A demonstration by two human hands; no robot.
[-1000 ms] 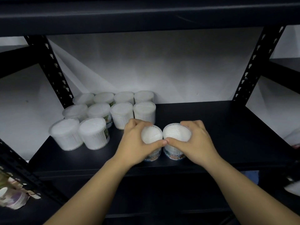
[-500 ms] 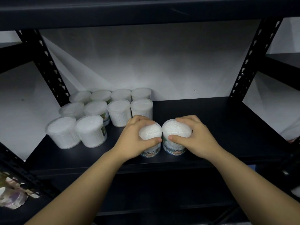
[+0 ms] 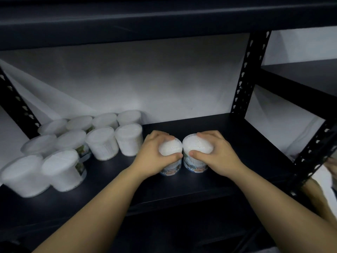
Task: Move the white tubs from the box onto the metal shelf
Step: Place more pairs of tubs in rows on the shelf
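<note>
Two white tubs labelled "Cotton Buds" stand upright side by side, touching, on the black metal shelf (image 3: pixel 237 143). My left hand (image 3: pixel 155 156) is wrapped over the top of the left tub (image 3: pixel 170 148). My right hand (image 3: pixel 217 154) covers the top and right side of the right tub (image 3: pixel 196 145). To their left, several more white tubs (image 3: pixel 102 143) stand in rows reaching the shelf's left end, the nearest being the tub (image 3: pixel 130 138) just beside my left hand. The box is out of view.
A black shelf board (image 3: pixel 164 17) hangs overhead. Perforated black uprights stand at the back right (image 3: pixel 246 73), front right (image 3: pixel 313 152) and left (image 3: pixel 16 105). A white wall lies behind. Another person's hand (image 3: pixel 332 167) shows at the right edge. The shelf's right half holds nothing.
Both hands have kept hold of the two tubs, which have slid slightly further back on the shelf. The view has shifted to the right, so the rows of tubs sit further left.
</note>
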